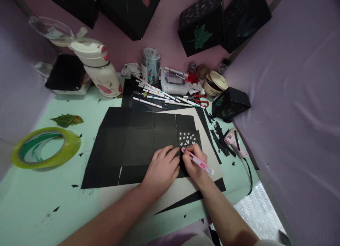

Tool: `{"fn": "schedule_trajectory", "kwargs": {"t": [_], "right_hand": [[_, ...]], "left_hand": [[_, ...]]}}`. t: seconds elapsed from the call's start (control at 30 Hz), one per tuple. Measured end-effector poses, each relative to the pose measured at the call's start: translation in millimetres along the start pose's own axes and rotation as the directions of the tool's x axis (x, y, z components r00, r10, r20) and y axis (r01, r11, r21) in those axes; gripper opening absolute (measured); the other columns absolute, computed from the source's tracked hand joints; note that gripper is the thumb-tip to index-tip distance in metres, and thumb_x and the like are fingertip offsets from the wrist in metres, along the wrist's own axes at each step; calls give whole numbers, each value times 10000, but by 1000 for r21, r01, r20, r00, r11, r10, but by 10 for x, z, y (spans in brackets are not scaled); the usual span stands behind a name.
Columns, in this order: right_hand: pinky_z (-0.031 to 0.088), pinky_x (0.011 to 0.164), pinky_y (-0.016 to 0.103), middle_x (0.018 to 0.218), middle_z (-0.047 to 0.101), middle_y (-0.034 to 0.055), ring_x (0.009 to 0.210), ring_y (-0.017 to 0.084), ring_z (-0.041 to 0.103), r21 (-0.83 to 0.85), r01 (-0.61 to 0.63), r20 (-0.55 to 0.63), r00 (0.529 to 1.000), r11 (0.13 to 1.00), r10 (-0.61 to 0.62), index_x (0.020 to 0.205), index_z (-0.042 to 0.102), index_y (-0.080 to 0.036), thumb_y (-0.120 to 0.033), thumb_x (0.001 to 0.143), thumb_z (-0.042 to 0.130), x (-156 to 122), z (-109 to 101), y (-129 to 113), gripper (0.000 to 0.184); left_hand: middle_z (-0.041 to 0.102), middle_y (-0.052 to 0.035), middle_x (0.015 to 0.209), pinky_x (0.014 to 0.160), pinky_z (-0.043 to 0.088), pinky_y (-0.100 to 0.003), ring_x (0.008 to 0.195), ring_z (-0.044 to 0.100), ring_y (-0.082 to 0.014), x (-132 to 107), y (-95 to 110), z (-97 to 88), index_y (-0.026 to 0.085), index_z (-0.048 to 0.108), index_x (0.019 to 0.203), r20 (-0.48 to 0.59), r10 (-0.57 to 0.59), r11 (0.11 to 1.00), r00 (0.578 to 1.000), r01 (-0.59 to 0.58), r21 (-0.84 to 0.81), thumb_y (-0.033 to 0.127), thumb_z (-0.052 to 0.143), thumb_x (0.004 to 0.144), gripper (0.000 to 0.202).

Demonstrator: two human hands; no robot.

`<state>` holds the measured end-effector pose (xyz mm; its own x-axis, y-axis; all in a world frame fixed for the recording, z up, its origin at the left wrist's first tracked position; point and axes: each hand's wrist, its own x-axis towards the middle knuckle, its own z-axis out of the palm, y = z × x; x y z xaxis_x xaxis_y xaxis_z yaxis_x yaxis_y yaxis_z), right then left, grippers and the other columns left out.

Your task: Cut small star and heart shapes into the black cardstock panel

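A flat sheet of black card with creases lies across white sheets on the table. Small star and heart cut-outs show white in its right part. My right hand grips a pink craft knife, its tip end down at the card just below the cut-outs. Beside it, my left hand rests on the card with fingers stretched out, holding nothing. The fingertips of both hands are close together, and the exact spot under the knife tip is hidden.
Black scraps and a pink glue gun lie at the right. Several white marker pens and red-handled scissors sit behind. A tape roll, a leaf and a white bottle stand left. Black boxes hang above.
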<state>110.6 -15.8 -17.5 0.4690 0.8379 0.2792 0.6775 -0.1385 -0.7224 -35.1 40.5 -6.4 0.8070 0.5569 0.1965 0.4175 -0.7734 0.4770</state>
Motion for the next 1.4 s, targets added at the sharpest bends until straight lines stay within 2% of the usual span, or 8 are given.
{"fn": "schedule_trajectory", "kwargs": {"t": [0.13, 0.53, 0.77, 0.93, 1.1, 1.3, 1.4], "right_hand": [[439, 531, 240, 635, 605, -20, 547, 142, 575, -3, -10, -41, 999, 1000, 10, 743, 479, -228, -217, 841, 508, 8, -1, -16, 103], [433, 525, 235, 638, 590, -22, 532, 135, 560, -26, -4, -15, 1000, 1000, 4, 751, 489, -227, -212, 853, 519, 14, 2, -11, 107], [450, 586, 253, 720, 608, 9, 601, 149, 580, -23, 97, 26, 995, 995, -96, 771, 457, -227, -172, 843, 507, 4, 1, 34, 103], [437, 579, 259, 689, 579, -2, 589, 153, 563, -21, 104, 38, 994, 994, -103, 753, 427, -235, -158, 826, 503, 8, -7, 49, 130], [429, 573, 259, 693, 584, -7, 595, 152, 562, 12, 57, 52, 997, 998, -58, 742, 431, -234, -171, 826, 507, 1, -2, 42, 129], [427, 542, 254, 634, 565, -26, 576, 148, 548, 164, -125, -36, 991, 978, 132, 726, 474, -230, -217, 835, 525, 24, -67, 10, 121], [433, 549, 250, 646, 577, -24, 586, 144, 554, 177, -136, 61, 990, 975, 127, 746, 517, -220, -221, 839, 530, 123, -203, 25, 94]], "left_hand": [[600, -56, 1287, 1025, 390, -486, 1246, 458, -286, 0, -2, -2, 188, 652, 998, 9, 5, 1000, 1000, -5, 1, 186, 568, 880, 145], [593, -56, 1295, 1029, 389, -473, 1248, 451, -280, -11, -4, 17, 177, 645, 1023, -3, 16, 999, 1000, -15, 32, 189, 559, 889, 160], [597, -55, 1290, 1021, 394, -473, 1242, 455, -283, -3, -3, 1, 172, 647, 1019, -3, 19, 999, 1000, -19, 30, 184, 563, 885, 159], [595, -51, 1295, 1020, 396, -473, 1242, 456, -282, 1, -3, -5, 180, 649, 1017, -1, 14, 1000, 1000, -14, 21, 183, 565, 882, 159], [595, -50, 1295, 1026, 391, -476, 1243, 455, -281, 5, -6, -5, 180, 644, 1048, 13, 9, 1000, 1000, -9, 17, 195, 565, 885, 181], [584, -49, 1311, 1028, 389, -472, 1259, 441, -278, 7, -2, -13, 183, 637, 1067, 30, 2, 1000, 1000, -3, 29, 195, 573, 882, 196], [584, -46, 1311, 1022, 391, -468, 1257, 440, -276, 3, -3, -14, 187, 639, 1053, 30, 8, 999, 1000, -9, 32, 197, 576, 882, 183]]}}
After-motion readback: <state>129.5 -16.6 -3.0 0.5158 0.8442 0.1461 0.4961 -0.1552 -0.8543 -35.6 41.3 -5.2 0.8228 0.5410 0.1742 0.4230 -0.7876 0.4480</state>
